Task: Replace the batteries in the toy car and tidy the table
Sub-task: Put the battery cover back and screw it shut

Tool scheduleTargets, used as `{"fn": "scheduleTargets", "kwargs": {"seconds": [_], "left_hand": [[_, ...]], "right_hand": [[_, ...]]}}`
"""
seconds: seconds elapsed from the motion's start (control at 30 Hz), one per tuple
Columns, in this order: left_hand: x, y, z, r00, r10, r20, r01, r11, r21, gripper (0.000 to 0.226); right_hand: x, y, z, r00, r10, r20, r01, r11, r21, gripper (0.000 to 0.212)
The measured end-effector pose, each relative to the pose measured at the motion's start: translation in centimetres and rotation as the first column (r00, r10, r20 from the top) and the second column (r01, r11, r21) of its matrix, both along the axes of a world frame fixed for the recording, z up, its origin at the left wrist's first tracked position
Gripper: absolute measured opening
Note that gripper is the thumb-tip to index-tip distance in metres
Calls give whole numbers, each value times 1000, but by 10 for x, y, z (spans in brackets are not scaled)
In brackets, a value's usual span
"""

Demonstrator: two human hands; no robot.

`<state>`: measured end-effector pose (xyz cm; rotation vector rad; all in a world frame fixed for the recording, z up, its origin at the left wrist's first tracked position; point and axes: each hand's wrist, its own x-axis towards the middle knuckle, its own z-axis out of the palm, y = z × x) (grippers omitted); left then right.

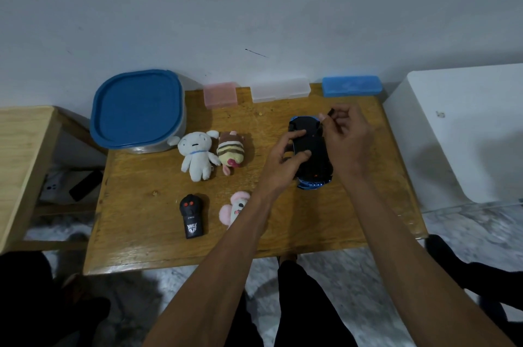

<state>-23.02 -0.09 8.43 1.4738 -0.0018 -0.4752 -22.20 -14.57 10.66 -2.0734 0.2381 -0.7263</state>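
From the head camera, the blue toy car (311, 154) is lying upside down on the right half of the wooden table (158, 233), its black underside facing up. The left hand (285, 154) is resting on that underside with its fingers spread and pressing down, steadying the car rather than closing around it. The right hand (346, 134) is hovering just over the far end of the car, thumb and forefinger pinching a small dark tool (329, 113); what kind of tool it is I cannot tell.

Left of the car, a white plush (195, 155) and a striped plush (230, 152) are lying side by side, touching. Nearer the front edge a black remote (192, 216) is sitting beside a pink plush (236, 206), which the left forearm is partly hiding. Along the wall a blue-lidded container (137, 111), a pink case (220, 94), a clear case (280, 89) and a blue case (351, 85) are lined up.
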Motion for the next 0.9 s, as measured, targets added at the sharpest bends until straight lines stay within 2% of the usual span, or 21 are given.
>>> {"fn": "scheduleTargets", "kwargs": {"seconds": [0.13,0.4,0.7,0.8,0.9], "left_hand": [[-1,5,2,998,-57,-20,57,998,-3,50],[-4,4,2,995,-85,57,85,996,12,68],[-7,-11,-4,996,-68,61,64,997,53,85],[-9,-16,-6,999,-52,6,52,998,-20,74],[-10,-22,-10,999,-31,-41,27,995,-99,72]], "right_hand": [[0,-5,4,995,-96,-5,95,971,218,23],[1,-25,10,989,-150,5,134,900,416,17],[-4,-38,3,983,-181,-35,180,898,402,18],[-3,-41,2,982,-185,-41,186,894,408,18],[-3,-42,2,981,-190,-46,192,894,405,17]]}}
